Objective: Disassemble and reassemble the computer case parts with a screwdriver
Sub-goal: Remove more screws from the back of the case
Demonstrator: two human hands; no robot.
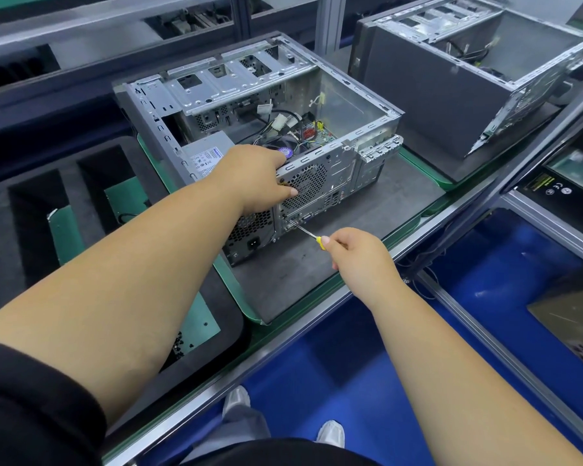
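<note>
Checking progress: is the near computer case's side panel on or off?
Off: the computer case lies open on top, its fan and cables exposed.

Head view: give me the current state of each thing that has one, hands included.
Near computer case: side open, lying on a grey mat.
Far case: side open too.
Screwdriver: tip at the near case's rear panel.
Left hand: grips the rear top edge of the near case.
Right hand: fingers curled round the yellow handle.

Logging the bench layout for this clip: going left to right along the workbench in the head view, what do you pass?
Black foam tray → left hand on the open computer case → screwdriver in the right hand → second case.
</note>
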